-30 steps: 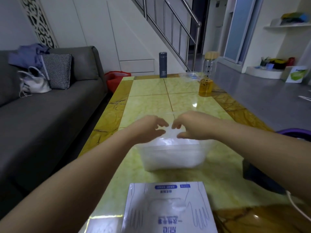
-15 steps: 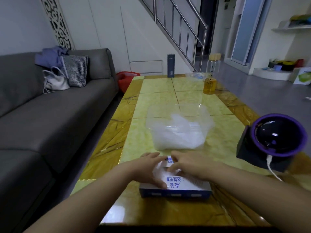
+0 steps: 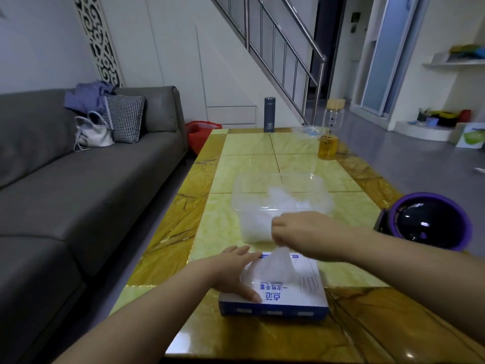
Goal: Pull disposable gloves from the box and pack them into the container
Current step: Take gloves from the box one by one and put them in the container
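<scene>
A flat white and blue glove box (image 3: pixel 294 292) lies near the table's front edge. My left hand (image 3: pixel 233 271) rests flat on its left side with fingers straight. My right hand (image 3: pixel 301 232) hovers above the box and pinches a thin clear glove (image 3: pixel 279 266) that rises out of the box's opening. Just behind the box stands a clear plastic container (image 3: pixel 280 203) with crumpled clear gloves inside it.
The yellow marble table (image 3: pixel 223 232) carries a purple and black round device (image 3: pixel 430 222) at the right, a glass bottle of amber liquid (image 3: pixel 329 137) and a dark flask (image 3: pixel 269 114) at the far end. A grey sofa (image 3: pixel 78 179) runs along the left.
Both hands came back from the container to the box. My right hand has since lifted from the box top, drawing a glove up out of it, while the left stays on the box.
</scene>
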`<action>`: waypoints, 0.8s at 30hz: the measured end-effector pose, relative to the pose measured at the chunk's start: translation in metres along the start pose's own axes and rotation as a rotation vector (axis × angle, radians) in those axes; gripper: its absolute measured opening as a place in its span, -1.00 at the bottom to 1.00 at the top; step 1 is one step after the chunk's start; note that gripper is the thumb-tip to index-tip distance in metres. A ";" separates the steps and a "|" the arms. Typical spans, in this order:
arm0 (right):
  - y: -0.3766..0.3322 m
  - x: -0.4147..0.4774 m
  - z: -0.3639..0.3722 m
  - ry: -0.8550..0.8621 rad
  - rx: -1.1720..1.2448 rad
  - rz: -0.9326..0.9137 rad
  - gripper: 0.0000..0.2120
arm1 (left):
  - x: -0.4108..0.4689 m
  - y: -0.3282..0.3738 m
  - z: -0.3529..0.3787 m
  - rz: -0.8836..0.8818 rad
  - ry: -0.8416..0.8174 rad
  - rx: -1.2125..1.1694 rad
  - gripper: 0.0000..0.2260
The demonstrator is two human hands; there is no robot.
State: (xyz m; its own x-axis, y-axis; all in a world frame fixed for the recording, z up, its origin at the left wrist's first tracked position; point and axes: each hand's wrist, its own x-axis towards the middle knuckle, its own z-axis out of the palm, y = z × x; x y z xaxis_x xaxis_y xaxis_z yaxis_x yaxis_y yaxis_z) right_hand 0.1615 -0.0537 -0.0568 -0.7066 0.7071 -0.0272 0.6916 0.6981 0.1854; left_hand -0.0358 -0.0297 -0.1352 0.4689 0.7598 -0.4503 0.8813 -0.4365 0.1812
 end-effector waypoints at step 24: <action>0.058 0.005 -0.064 0.684 0.608 0.463 -0.69 | -0.009 0.038 -0.129 0.348 0.654 -1.805 -0.93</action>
State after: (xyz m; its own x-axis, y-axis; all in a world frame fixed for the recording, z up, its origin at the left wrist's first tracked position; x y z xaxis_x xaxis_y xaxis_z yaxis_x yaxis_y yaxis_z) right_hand 0.1880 -0.0170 0.0168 -0.1533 0.8390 0.5220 0.7428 0.4462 -0.4991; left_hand 0.0010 0.0095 -0.0113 0.1789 0.9819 0.0616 -0.4224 0.0201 0.9062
